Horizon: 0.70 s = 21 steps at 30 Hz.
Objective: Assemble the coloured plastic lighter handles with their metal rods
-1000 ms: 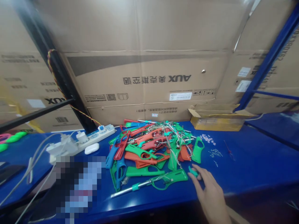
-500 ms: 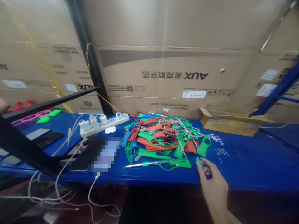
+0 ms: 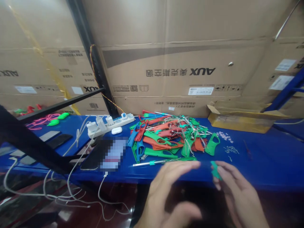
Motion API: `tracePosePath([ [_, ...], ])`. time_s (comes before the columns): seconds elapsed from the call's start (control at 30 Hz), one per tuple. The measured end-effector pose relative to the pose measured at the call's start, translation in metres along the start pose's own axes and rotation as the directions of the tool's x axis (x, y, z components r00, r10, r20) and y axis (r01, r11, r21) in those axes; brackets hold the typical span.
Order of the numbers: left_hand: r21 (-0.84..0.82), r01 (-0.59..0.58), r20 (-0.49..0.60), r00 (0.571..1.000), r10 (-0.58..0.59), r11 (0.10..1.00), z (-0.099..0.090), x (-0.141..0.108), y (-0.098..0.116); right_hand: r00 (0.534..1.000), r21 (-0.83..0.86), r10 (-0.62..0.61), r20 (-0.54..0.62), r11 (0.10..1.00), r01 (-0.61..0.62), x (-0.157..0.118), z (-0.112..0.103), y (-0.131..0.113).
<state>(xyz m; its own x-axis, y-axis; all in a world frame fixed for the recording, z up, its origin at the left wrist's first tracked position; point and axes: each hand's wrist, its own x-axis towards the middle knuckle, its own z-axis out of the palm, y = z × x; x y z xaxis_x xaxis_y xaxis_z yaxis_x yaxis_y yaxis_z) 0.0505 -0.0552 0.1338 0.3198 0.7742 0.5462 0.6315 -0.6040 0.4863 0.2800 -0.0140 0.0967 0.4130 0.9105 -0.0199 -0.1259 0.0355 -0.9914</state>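
Note:
My right hand (image 3: 239, 190) pinches a small green plastic piece (image 3: 215, 170) between thumb and fingers, over the front edge of the blue table. To its left, my left hand (image 3: 163, 186) is empty, with its thumb well apart from its fingers. Partly hidden behind the left hand lies a lighter with a long metal tube (image 3: 144, 163) and a green casing. Beyond both hands is a pile of red, green, orange and blue lighter casings (image 3: 158, 147), mixed with metal tubes and wires. A single green casing (image 3: 213, 145) rests at the pile's right end.
Small pink bits (image 3: 225, 137), thin pale pieces (image 3: 232, 150) and a slim dark red tool (image 3: 247, 149) lie at right. Behind them stands an open cardboard box (image 3: 239, 123). A phone (image 3: 114, 155), a power strip (image 3: 118, 122) and cables are left, beside a black post (image 3: 30, 142).
My left hand has come into view low in the middle, open. My right hand, still holding the green piece, has shifted right. The view has turned slightly left.

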Motion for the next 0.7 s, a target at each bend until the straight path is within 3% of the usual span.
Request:
tracePosePath([
  [0.03,-0.019,0.006,0.005,1.000,-0.005,1.000,0.005,0.005,-0.006,0.988,0.026,0.070,0.134,0.997,-0.074,-0.008,0.004,-0.002],
  [0.1,-0.075,-0.004,0.036,0.999,0.007,0.997,0.012,0.010,-0.018,0.904,0.009,0.189,0.385,0.978,-0.208,-0.022,0.014,-0.001],
  [0.17,-0.147,-0.047,0.096,0.994,0.061,0.988,0.016,0.012,-0.028,0.817,-0.003,0.230,0.529,0.963,-0.269,-0.030,0.025,0.004],
  [0.27,-0.214,-0.111,0.123,0.983,0.139,0.971,0.016,0.013,-0.041,0.771,0.016,0.218,0.598,0.959,-0.283,-0.029,0.039,0.011],
  [0.43,-0.171,-0.248,-0.064,0.969,0.241,0.953,0.017,0.021,-0.065,0.797,-0.090,0.204,0.568,0.978,-0.187,-0.014,0.061,0.011],
  [0.5,-0.213,-0.263,-0.097,0.964,0.248,0.941,0.021,0.026,-0.073,0.814,-0.170,0.144,0.563,0.984,-0.056,-0.005,0.064,0.009],
  [0.57,-0.268,-0.222,-0.091,0.975,0.205,0.937,0.023,0.032,-0.080,0.841,-0.250,-0.095,0.533,0.932,0.264,0.008,0.058,0.008],
  [0.6,-0.290,-0.186,-0.085,0.982,0.168,0.939,0.024,0.035,-0.083,0.813,-0.293,-0.268,0.517,0.837,0.463,0.017,0.052,0.009],
  [0.63,-0.305,-0.148,-0.075,0.989,0.131,0.941,0.025,0.037,-0.086,0.744,-0.338,-0.431,0.511,0.695,0.634,0.025,0.045,0.011],
  [0.7,-0.317,-0.094,-0.052,0.995,0.082,0.944,0.026,0.042,-0.090,0.583,-0.391,-0.564,0.585,0.433,0.812,0.042,0.028,0.015],
])
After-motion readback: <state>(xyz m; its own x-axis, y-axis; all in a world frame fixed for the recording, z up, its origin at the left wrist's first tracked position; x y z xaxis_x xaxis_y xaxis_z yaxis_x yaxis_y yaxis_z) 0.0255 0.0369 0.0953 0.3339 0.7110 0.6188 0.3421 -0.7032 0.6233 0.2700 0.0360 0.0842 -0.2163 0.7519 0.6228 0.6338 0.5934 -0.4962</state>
